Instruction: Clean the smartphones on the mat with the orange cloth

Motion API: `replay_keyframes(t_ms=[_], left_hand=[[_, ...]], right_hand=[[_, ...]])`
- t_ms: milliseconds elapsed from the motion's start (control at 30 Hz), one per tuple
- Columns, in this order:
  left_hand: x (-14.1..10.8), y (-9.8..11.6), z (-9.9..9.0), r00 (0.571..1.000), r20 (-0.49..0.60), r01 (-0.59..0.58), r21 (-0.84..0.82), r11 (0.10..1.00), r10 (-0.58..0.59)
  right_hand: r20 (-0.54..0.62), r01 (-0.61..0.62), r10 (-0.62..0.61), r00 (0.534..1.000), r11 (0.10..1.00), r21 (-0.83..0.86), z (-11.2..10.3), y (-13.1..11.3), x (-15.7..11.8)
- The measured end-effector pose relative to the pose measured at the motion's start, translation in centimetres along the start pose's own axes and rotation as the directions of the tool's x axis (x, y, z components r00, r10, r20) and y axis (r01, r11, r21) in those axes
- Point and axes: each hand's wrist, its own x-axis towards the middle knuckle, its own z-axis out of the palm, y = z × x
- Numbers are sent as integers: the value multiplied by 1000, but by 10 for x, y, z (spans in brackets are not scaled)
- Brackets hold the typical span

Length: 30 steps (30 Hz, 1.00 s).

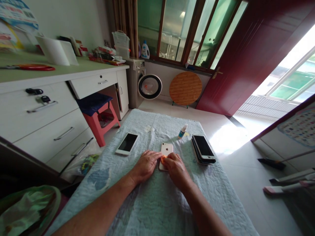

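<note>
A smartphone point(167, 149) with a pale pink back lies face down on the cloth-covered table point(150, 209), its apple logo and single camera facing up. My left hand point(147, 164) holds it at the left edge, fingers together and the tips against the phone. Pinched in my right hand point(176, 165) is a small orange cloth point(163, 159), pressed on the lower part of the phone's back; my fingers hide some of it. Beyond the phone, a small spray bottle point(182, 132) with a blue label stands upright.
A white phone point(127, 143) lies screen up on the left. Several stacked devices, topped by another white phone point(203, 147), lie on the right. Past the table are a red stool point(100, 121), a desk point(93, 73), a washing machine point(136, 82) with its door ajar, and a round wooden tabletop point(185, 87).
</note>
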Motion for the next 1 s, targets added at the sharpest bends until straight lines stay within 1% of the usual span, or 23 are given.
replay_keyframes(t_ms=[200, 333, 467, 567, 667, 833, 900, 1000], left_hand=[[1, -1, 2, 1000, -14, -3, 9, 1000, 3], [2, -1, 3, 1000, -12, 0, 17, 1000, 0], [1, -1, 3, 1000, -1, 11, 32, 999, -11], [1, 0, 3, 1000, 5, 10, 50, 999, -11], [0, -2, 5, 1000, 0, 1, 82, 997, -1], [0, -4, 8, 1000, -24, -17, 121, 993, 20], [0, -4, 7, 1000, -21, -19, 122, 992, 22], [0, -1, 5, 1000, -4, -13, 116, 993, 13]], right_hand=[[26, 94, -97, 995, 990, 108, -1, -10, -2], [67, 109, -115, 991, 990, 93, 0, -17, -1], [116, 139, -143, 983, 989, 39, 2, -21, 1], [162, 130, -125, 979, 991, -17, 0, -21, 0], [222, 107, -91, 971, 992, -60, -9, -20, -4], [312, 11, 17, 950, 996, -87, -28, -15, -9], [304, -19, 43, 952, 997, -81, -30, -13, -9], [252, -37, 60, 966, 995, -93, -24, -13, -8]])
